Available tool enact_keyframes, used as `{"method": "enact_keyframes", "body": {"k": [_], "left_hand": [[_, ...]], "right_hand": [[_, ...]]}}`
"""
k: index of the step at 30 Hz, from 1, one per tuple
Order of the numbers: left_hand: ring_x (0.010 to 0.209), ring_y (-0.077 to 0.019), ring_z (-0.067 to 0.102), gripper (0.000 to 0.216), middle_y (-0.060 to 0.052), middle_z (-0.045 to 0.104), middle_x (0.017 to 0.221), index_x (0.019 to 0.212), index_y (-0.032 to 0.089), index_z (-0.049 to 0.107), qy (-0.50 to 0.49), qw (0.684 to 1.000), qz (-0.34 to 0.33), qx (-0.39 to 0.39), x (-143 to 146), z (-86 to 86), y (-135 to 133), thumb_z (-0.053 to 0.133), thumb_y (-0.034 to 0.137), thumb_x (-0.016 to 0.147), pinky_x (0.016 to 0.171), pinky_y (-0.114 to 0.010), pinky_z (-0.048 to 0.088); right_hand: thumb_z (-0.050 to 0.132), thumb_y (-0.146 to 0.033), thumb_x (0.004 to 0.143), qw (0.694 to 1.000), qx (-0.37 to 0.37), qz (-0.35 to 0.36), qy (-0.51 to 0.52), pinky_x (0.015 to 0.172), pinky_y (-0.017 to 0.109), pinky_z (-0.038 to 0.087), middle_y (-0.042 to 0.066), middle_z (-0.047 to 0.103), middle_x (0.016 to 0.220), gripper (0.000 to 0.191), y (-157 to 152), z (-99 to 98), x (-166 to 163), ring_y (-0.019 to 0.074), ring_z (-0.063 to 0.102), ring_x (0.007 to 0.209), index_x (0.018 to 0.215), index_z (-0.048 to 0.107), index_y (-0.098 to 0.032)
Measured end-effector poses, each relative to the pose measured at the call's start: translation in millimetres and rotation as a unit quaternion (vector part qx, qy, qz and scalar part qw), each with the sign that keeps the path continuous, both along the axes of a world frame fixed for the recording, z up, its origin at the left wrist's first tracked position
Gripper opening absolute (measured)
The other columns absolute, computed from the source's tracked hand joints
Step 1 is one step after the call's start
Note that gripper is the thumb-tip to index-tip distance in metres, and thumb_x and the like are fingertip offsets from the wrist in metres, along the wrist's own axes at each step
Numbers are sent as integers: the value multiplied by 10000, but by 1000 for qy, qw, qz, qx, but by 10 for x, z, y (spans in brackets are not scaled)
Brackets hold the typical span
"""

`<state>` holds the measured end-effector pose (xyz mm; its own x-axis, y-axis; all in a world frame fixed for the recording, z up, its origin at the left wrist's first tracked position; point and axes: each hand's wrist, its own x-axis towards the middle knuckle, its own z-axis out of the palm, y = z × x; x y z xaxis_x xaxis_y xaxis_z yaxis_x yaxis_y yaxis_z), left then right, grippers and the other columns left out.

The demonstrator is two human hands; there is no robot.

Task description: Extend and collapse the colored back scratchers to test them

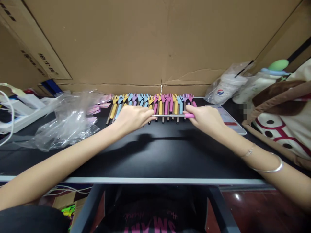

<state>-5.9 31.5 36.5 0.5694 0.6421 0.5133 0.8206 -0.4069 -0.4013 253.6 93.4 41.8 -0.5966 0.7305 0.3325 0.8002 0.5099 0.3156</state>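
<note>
Left grip (133, 117) and right grip (205, 118) hold a pink-handled rod (170, 115).

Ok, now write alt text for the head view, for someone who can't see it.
A person's left hand and right hand hold a pink-ended metal rod between them above a black desk. Beyond lies a row of colourful hand-tipped sticks, with clear plastic to the left and a bagged cup to the right.
</note>
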Motion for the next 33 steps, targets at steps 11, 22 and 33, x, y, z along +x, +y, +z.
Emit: {"method": "enact_keyframes", "body": {"k": [11,22,33], "left_hand": [[565,-143,584,395,-21,609,644,792,169,597,-17,999,-36,0,269,16,-39,358,420,984,450,-269,166],[591,-138,562,341,-15,592,635,734,185,560,31,998,-30,49,-48,65,-179,394,356,976,459,-274,207],[583,-126,393,429,11,464,562,640,197,465,37,992,85,86,-1602,136,-335,317,406,984,484,-265,190]], "right_hand": [[400,-319,921,996,17,91,-7,498,264,134,46,672,789,240,-277,67,-293,138,544,564,887,594,-181],[300,-325,939,988,93,113,-52,479,268,97,39,610,645,360,-219,30,-88,115,460,489,794,593,-173],[344,-436,884,986,107,-96,-81,509,267,175,94,622,698,351,575,117,1509,145,498,599,697,518,-196]]}}
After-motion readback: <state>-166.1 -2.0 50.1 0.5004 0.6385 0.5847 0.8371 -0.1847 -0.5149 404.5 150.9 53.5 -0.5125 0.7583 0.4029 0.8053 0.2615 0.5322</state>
